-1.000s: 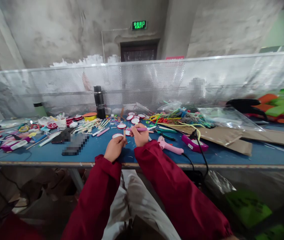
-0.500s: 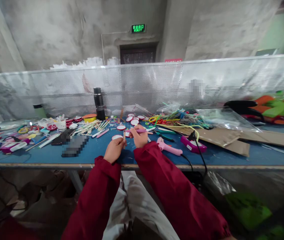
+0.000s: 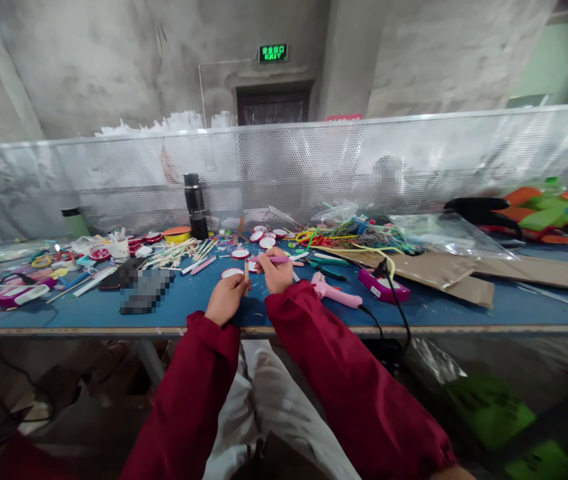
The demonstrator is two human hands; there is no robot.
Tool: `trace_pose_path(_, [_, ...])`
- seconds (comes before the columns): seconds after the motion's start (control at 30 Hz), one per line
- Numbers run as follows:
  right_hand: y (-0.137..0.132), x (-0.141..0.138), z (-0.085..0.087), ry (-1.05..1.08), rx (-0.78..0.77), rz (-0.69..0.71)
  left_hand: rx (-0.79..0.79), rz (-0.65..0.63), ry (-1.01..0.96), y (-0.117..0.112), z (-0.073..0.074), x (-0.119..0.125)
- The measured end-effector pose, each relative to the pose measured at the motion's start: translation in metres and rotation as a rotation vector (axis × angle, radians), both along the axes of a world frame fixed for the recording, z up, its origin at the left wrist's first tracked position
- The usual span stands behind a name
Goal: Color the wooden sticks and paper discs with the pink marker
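Hard to make out: the left hand curls its fingers away from the camera, so how they meet the stick is hidden, and the stick's lower end is sunk in the fist.
Blurred: a dark flat thing on the table, left of the hands, is pixelated past telling.
Cut off: both red sleeves run out of the bottom edge.
Left hand: closed around the thin pale stick, which stands upright with its top above the fist.
Right hand: the right hand is closed on a pink pen, held crosswise with its end toward the stick's top. Whether the two touch cannot be told.
Place: both hands are just beside each other over the table's near middle.
Around: a white disc lies just beyond the left hand, a pink glue gun lies right of the right hand, and a black flask stands at the back by the mesh screen.
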State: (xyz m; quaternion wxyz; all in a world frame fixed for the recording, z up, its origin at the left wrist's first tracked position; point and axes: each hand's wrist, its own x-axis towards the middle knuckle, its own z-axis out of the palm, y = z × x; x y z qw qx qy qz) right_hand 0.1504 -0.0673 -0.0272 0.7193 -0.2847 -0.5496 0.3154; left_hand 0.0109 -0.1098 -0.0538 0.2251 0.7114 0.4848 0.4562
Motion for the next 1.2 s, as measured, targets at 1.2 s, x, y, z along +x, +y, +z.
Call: trace_pose_path(1.2, [-0.002,-0.0003,0.0011,0.024,-0.014,-0.048,-0.01,0.016,0.013,0.001,-0.0011,-0.0011])
